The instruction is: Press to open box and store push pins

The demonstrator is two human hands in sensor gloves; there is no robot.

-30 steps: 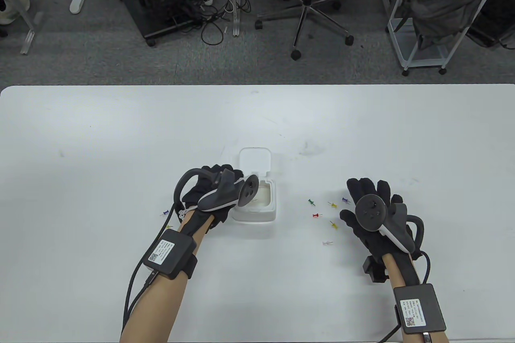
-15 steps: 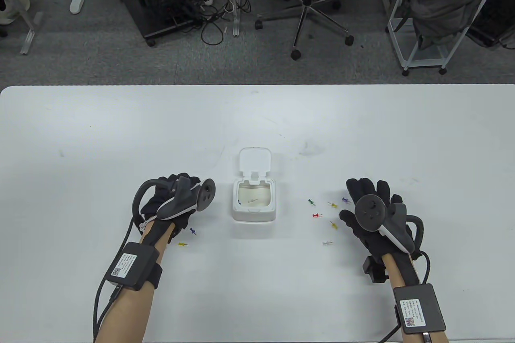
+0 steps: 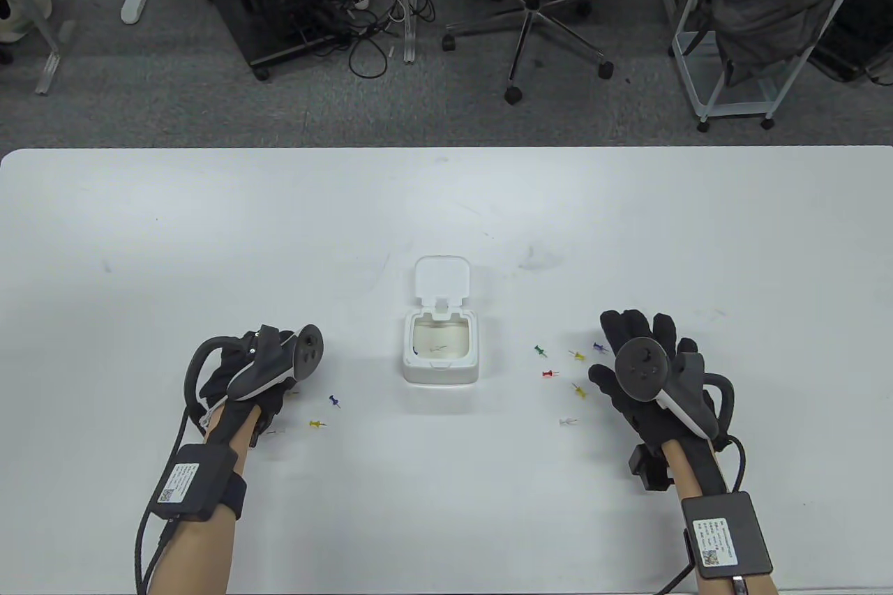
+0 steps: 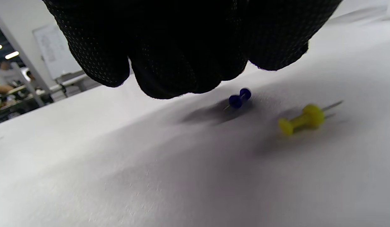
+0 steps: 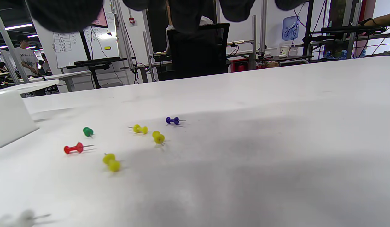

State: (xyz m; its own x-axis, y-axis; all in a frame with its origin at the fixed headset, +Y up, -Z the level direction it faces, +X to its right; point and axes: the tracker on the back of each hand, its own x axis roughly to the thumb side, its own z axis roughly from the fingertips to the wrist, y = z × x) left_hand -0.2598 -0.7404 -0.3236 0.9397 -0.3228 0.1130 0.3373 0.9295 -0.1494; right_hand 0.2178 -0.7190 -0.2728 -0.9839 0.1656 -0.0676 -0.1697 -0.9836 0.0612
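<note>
Table view: the left hand [image 3: 241,382] has moved back from the open box [image 3: 441,351] (a pin is inside now), so more pins come next. The right hand [image 3: 649,372] lies flat and holds nothing.
Left wrist view: fingers [image 4: 169,63] curl, nothing in them; blue pin [image 4: 239,97] and yellow pin [image 4: 300,121] lie near.
Right wrist view: red pin [image 5: 73,148] and others wait on the surface [image 5: 276,132]; nothing blocks them.
</note>
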